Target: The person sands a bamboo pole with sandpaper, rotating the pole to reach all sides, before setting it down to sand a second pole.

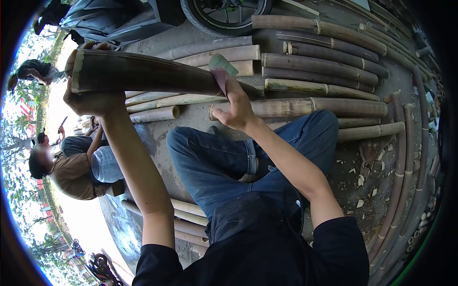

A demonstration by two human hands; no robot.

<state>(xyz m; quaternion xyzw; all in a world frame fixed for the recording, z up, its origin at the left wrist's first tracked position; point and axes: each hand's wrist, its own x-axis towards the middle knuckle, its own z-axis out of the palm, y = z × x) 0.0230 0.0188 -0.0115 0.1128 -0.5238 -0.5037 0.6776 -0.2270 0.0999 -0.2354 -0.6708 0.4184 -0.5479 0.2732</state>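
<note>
A thick, dark brown bamboo pole (pixel 148 71) is held up in front of me, its pale-edged near end towards the left. My left hand (pixel 93 97) is closed around that end, with fingers showing above and below it. Farther along the pole, my right hand (pixel 234 107) grips a folded piece of sandpaper (pixel 220 78), green on one side and reddish on the other. The sandpaper rests against the bamboo, the right thumb standing apart from it. The face of the sandpaper touching the bamboo is hidden.
Several bamboo poles (pixel 319 63) lie on the concrete ahead, and long ones (pixel 398 181) run along the right. Wood chips (pixel 360 181) litter the ground there. A motorbike wheel (pixel 226 16) stands beyond. At left, another person (pixel 76 171) sits beside a clear plastic container (pixel 107 164).
</note>
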